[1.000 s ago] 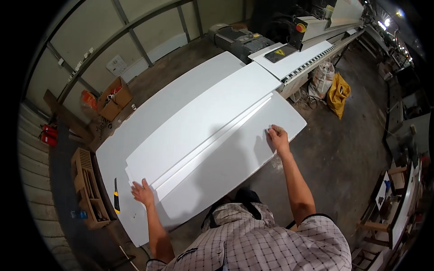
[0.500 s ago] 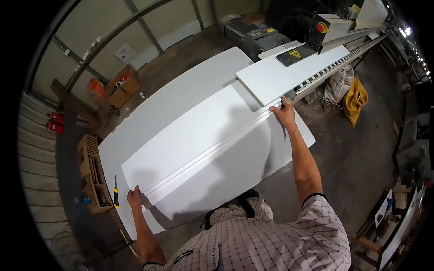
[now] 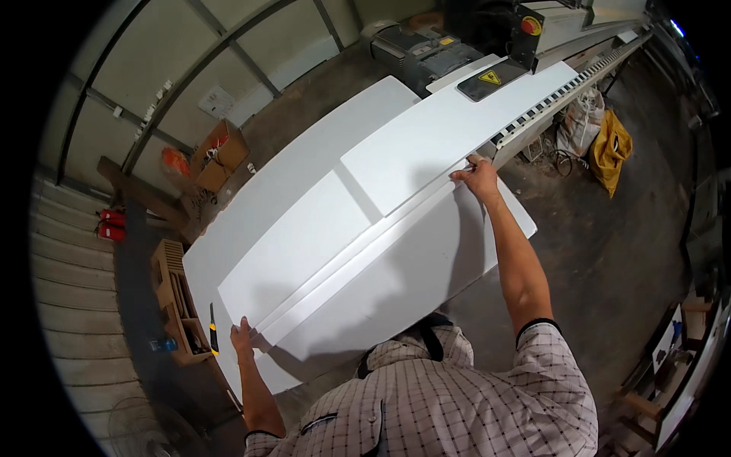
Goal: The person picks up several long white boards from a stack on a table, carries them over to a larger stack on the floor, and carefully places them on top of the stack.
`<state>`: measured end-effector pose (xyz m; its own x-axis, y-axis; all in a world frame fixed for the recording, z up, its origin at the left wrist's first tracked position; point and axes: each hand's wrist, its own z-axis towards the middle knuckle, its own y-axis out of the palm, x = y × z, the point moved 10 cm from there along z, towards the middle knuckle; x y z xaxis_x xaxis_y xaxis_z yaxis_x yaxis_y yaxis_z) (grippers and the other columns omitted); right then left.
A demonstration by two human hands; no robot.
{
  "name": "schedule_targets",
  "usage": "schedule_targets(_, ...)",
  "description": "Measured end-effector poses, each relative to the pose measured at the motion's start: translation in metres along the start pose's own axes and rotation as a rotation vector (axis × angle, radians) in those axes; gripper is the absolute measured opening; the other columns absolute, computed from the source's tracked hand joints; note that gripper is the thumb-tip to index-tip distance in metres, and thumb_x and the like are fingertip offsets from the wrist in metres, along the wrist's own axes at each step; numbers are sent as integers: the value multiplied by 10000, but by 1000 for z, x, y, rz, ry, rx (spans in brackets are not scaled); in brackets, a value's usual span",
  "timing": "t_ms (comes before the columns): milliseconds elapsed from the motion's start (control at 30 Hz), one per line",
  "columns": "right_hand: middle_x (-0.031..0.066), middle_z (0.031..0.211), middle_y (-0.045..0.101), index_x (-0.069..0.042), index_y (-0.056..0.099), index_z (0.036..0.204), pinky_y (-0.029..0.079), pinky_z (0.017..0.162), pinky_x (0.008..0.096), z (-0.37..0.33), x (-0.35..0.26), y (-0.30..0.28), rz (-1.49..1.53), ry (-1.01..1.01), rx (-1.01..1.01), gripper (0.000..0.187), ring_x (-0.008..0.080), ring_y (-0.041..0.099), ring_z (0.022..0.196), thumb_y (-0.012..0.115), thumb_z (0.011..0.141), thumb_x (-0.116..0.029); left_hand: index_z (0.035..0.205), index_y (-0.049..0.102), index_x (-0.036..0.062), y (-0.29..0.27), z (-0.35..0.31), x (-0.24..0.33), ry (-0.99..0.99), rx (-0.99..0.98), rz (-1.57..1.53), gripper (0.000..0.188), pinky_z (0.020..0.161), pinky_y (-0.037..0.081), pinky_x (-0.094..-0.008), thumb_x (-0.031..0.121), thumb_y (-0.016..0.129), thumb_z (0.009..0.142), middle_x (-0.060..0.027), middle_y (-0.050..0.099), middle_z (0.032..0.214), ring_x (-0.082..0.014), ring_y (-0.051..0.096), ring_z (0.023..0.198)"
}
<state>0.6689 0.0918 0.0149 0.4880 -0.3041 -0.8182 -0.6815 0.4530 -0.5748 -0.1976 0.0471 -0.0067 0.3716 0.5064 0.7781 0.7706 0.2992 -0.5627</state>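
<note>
Long white panels (image 3: 293,251) lie stacked on a broad, pale worktable (image 3: 426,282), their near edges slightly offset. My left hand (image 3: 242,339) is closed around the near left end, thumb up. Further right, my right hand (image 3: 477,180) grips the same long edge near its other end, its fingertips partly hidden. Another white board (image 3: 449,137) comes out of the machine at the upper right and reaches over the stack between my hands. A yellow-and-black utility knife (image 3: 214,337) lies at the table's left edge, close to my left hand.
The machine has a roller rail (image 3: 560,95) and a red stop button (image 3: 531,26). A dark motor unit (image 3: 426,49) stands behind the table. Cardboard boxes (image 3: 221,156) and a wooden rack (image 3: 179,305) are at the left, a yellow sack (image 3: 611,152) at the right.
The board from the machine has slid further out to the lower left, over the stacked panels. Both hands keep their hold on the panel edge; the whole view has shifted slightly.
</note>
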Motion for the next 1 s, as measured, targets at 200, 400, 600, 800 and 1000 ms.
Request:
schedule_targets(200, 2, 750, 499, 73, 531, 1143, 433, 637, 240, -1, 13, 6, 117, -73, -32, 599, 104, 466, 688, 762, 604, -51, 1291, 285, -150, -1, 4, 7, 58, 41, 118, 854, 921, 403, -363, 413, 664, 771, -273, 447, 1234, -308, 491, 1106)
schedule_targets(400, -27, 715, 455, 78, 564, 984, 394, 599, 216, -22, 9, -8, 153, -177, 8, 369, 74, 420, 661, 684, 647, -10, 1225, 395, -129, 4, -17, 9, 52, 22, 25, 750, 841, 444, -343, 377, 691, 756, -234, 516, 1132, -273, 540, 990)
schedule_targets(600, 30, 670, 478, 49, 524, 816, 419, 598, 258, -52, -5, -27, 74, -99, 34, 326, 125, 499, 654, 699, 725, -210, 1180, 457, -93, -28, -36, -22, 16, 1, 150, 666, 804, 452, -356, 332, 713, 735, -205, 541, 1052, -265, 548, 925)
schedule_targets(800, 118, 811, 568, 53, 515, 958, 472, 638, 297, -30, -31, 10, 781, 154, 256, 402, 181, 560, 718, 668, 799, -283, 1183, 455, -86, -8, -83, 85, 574, 393, 498, 614, 898, 400, -432, 195, 705, 698, -274, 461, 1150, -378, 475, 1048)
schedule_targets(1000, 64, 744, 508, 10, 496, 947, 495, 557, 343, -43, -35, 91, 1111, 526, 178, 243, 186, 493, 590, 629, 833, -158, 1260, 423, -56, 136, -105, 165, 433, -161, -115, 569, 835, 441, -285, 286, 612, 847, -177, 547, 1129, -192, 553, 972)
